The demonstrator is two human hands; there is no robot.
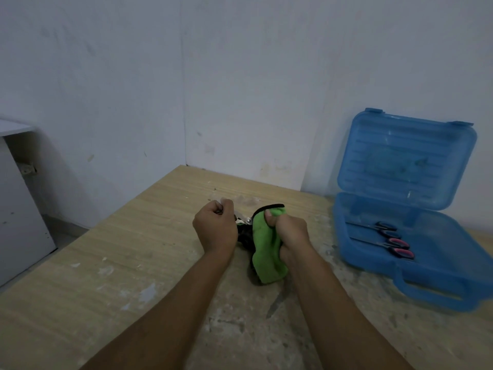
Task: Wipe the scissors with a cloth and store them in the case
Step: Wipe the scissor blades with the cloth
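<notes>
We are seeing only a sliver of metal from the scissors [246, 219] between the hands: the left hand [214, 227] is closing its curled fingers [227, 205] over one end, and the green cloth [266, 252], bunched in the right hand [289, 233], is wrapping the other, so we are not telling handles from blades. In the blue case [346, 249] two more pairs [398, 244] are lying dim, their blades fading into the murk. The right edge is cutting off the case's corner, the left edge the grey cabinet [16, 209]

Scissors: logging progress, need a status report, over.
Left hand grips scissors. Right hand grips cloth over their other end. Case open, two pairs inside, nothing blocking it.
</notes>
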